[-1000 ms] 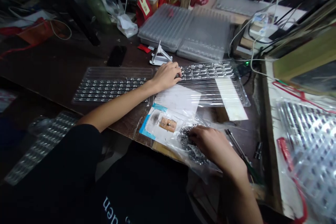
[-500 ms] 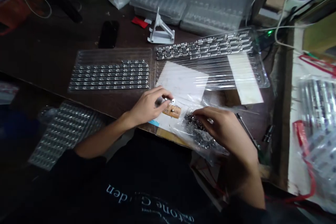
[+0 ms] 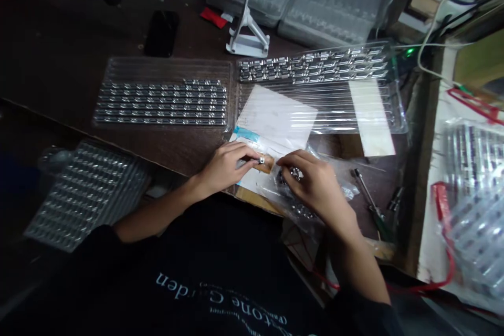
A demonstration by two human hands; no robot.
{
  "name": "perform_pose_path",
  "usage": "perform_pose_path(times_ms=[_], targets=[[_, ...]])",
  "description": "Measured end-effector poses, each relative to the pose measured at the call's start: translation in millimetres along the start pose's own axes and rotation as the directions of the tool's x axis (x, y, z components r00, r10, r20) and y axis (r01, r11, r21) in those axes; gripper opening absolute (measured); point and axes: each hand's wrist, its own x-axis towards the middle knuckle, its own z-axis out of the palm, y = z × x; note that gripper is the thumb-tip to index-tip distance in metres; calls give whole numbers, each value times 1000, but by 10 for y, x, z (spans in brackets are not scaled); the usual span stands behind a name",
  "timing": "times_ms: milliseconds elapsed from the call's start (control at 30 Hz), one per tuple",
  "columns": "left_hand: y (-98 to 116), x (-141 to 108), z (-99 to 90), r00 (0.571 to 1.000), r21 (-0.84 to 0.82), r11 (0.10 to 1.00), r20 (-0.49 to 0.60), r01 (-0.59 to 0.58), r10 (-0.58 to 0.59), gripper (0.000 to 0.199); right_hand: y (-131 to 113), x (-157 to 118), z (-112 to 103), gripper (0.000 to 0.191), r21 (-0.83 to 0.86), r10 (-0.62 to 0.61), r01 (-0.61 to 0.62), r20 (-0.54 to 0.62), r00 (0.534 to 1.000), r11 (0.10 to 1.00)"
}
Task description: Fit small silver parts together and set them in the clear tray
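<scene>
My left hand (image 3: 220,169) pinches a small shiny metal part (image 3: 261,160) between thumb and fingertips, just over a small tan block (image 3: 268,164). To the right of that block, my right hand (image 3: 317,178) has its thumb and index finger drawn together. Whatever they hold, if anything, is too small to make out. Beneath the right hand lies a heap of small metal parts (image 3: 302,209) on clear plastic, partly hidden by the palm. White sheets (image 3: 281,110) with blue tape (image 3: 246,134) lie under and behind the block.
Behind my hands lie a left clear tray (image 3: 129,69) and a right clear tray (image 3: 331,102), both partly filled with rows of metal parts. A phone (image 3: 161,34), a white stand (image 3: 249,42) and stacked trays (image 3: 326,16) stand farther back. A screwdriver (image 3: 368,194) lies at right.
My right hand has moved left from the heap towards the tan block. The left hand's fingers have come closer together on the metal part. The camera view has shifted a little.
</scene>
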Motion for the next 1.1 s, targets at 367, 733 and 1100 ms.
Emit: perform_pose_path(times_ms=[367,733,1100], targets=[[-40,-29,32,1000,-61,998,9,11,-11,8,-63,41,101,21,-42,30,-29,22,999,999],[-20,-34,14,997,-90,996,-73,18,-25,4,-37,105,263,21,-135,43,-46,-24,999,990],[16,-117,-49,994,201,973,-7,111,-111,10,-141,115,365,31,-321,-71,110,131,989,941]])
